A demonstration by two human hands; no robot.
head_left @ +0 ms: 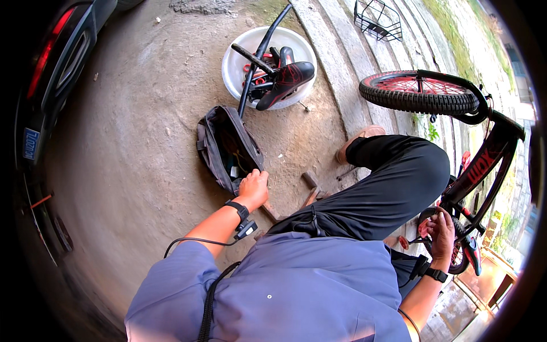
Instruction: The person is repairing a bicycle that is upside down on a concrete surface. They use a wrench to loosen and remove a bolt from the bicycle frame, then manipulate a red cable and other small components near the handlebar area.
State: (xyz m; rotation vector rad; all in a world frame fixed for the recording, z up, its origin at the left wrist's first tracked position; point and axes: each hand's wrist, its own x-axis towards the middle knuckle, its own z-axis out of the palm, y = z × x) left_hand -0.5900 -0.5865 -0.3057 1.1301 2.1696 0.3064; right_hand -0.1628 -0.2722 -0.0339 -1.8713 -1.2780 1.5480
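From where I stand, the left hand (254,187) is closed on the rim of an open dark bag (246,135) on the ground (137,142), which a hard tug could tip over, while the right hand (441,232) half-curls beside the bicycle (481,171), its hold unclear.

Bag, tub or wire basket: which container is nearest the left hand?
The dark fabric bag, open-topped: the left hand is at its near end. The white tub and black wire basket both sit farther off.
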